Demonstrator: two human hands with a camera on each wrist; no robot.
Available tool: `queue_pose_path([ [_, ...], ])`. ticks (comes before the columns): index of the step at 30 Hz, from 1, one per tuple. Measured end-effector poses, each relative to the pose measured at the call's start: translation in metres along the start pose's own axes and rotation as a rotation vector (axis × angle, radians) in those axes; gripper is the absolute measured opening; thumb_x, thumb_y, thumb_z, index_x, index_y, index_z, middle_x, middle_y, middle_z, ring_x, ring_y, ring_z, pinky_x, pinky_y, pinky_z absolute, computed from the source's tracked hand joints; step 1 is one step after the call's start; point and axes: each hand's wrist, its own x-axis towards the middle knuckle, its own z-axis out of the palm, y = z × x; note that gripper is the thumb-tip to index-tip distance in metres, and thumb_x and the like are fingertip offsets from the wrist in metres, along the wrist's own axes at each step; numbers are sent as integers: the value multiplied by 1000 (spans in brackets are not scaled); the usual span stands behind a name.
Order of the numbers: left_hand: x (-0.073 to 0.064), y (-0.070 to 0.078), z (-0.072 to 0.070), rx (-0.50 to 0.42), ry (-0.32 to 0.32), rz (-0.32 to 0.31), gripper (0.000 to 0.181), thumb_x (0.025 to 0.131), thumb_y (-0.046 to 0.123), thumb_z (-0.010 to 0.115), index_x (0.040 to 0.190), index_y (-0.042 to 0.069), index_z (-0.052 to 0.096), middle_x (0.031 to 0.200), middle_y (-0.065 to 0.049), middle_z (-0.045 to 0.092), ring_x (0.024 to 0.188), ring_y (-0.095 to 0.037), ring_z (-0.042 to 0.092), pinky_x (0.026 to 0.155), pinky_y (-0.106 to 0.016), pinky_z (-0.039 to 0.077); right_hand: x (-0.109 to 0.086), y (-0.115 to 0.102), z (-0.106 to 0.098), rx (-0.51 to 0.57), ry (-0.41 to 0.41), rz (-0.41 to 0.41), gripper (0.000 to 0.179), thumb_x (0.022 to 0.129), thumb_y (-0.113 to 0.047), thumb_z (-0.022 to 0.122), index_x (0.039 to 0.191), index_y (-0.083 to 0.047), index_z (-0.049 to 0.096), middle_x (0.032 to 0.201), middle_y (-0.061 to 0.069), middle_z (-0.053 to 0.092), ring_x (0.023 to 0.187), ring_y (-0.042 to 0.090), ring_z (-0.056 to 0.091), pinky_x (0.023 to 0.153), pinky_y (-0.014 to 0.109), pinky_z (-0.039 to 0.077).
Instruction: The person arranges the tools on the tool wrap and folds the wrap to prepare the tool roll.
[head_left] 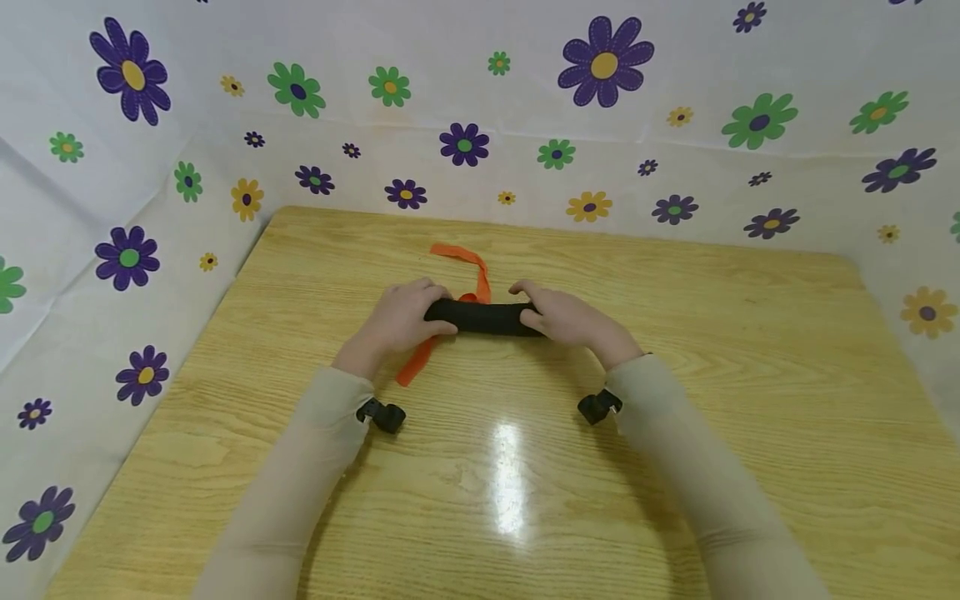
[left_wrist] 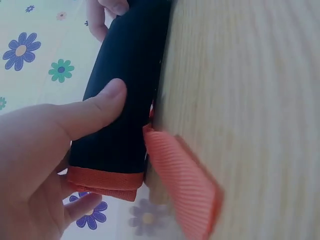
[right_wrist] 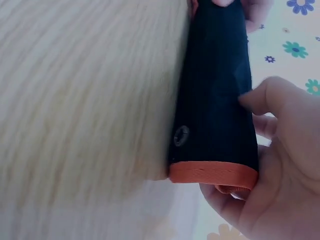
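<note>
A black cloth roll (head_left: 487, 317) with orange edging at its ends lies sideways on the wooden table. An orange ribbon (head_left: 483, 279) runs out behind it, and another length of the ribbon (head_left: 417, 364) comes out at the front left. My left hand (head_left: 405, 317) grips the left end, its thumb (left_wrist: 112, 95) along the near side and the other fingers around the far side. At the opposite end, my right hand (head_left: 566, 317) holds the roll between thumb and fingers. A small ring-shaped mark (right_wrist: 181, 135) shows on the black cloth in the right wrist view.
The wooden table (head_left: 750, 358) extends around the roll on all sides. A white flower-printed cloth (head_left: 525, 108) hangs behind the table and along its sides. A strip of glare (head_left: 508, 483) lies on the near tabletop between the forearms.
</note>
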Motion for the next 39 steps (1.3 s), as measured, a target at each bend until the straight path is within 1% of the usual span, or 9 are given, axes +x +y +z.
queue_pose_path([
  [2, 3, -1, -2, 17, -5, -14, 47, 89, 45, 65, 122, 12, 56, 115, -5, 60, 106, -25, 56, 95, -49, 36, 1, 2, 0, -30, 61, -23, 41, 102, -17, 41, 141, -4, 37, 122, 21, 52, 105, 32, 53, 92, 47, 41],
  [4, 5, -1, -3, 13, -13, -33, 46, 91, 45, 62, 122, 12, 54, 117, -6, 61, 108, -26, 56, 96, -50, 35, 1, 2, 1, -100, 160, -57, 37, 101, -16, 46, 135, -3, 46, 129, 21, 49, 115, 35, 48, 96, 49, 39],
  [7, 9, -1, -5, 47, -5, -49, 47, 93, 46, 58, 125, 12, 55, 121, -8, 57, 111, -28, 52, 97, -50, 35, 1, 0, 3, -267, 310, -89, 26, 99, -16, 53, 122, -4, 59, 121, 17, 55, 110, 36, 49, 94, 52, 39],
  [9, 11, 0, -6, 84, 17, -49, 49, 94, 47, 56, 128, 12, 56, 125, -9, 53, 116, -30, 48, 99, -51, 33, 1, -1, 4, -341, 351, -85, 25, 99, -19, 55, 118, -6, 64, 118, 14, 58, 110, 35, 50, 94, 54, 38],
  [14, 14, 2, -9, 135, 54, -56, 51, 96, 47, 52, 136, 16, 53, 131, -8, 49, 124, -31, 42, 103, -52, 29, 2, -2, 3, -367, 291, -31, 39, 99, -31, 53, 128, -5, 60, 127, 14, 56, 121, 35, 47, 101, 52, 35],
  [20, 17, 3, -7, 143, 38, -91, 45, 102, 39, 42, 139, 14, 49, 137, -8, 51, 129, -30, 42, 107, -50, 25, 5, 1, 3, -320, 198, 10, 57, 97, -36, 56, 142, -3, 44, 138, 18, 49, 126, 37, 44, 105, 50, 33],
  [25, 21, -4, 0, 142, 8, -87, 45, 105, 34, 36, 142, 11, 46, 142, -9, 48, 134, -28, 38, 112, -48, 19, 8, 6, 6, -275, 139, 44, 64, 98, -36, 54, 149, -5, 31, 144, 20, 42, 129, 40, 40, 106, 53, 30],
  [33, 23, -8, 1, 128, -18, -78, 51, 104, 39, 35, 147, 12, 38, 151, -9, 35, 142, -28, 23, 115, -47, 6, 5, 9, 5, -307, 134, 51, 70, 99, -38, 50, 152, -3, 21, 153, 21, 25, 137, 42, 25, 108, 57, 23],
  [39, 8, -9, -8, 167, 20, -62, 61, 101, 44, 40, 152, 11, 28, 155, -9, 25, 144, -27, 17, 115, -46, 3, -17, 10, 6, -334, 207, 71, 73, 97, -37, 55, 152, -2, 21, 155, 21, 21, 140, 41, 16, 109, 59, 18],
])
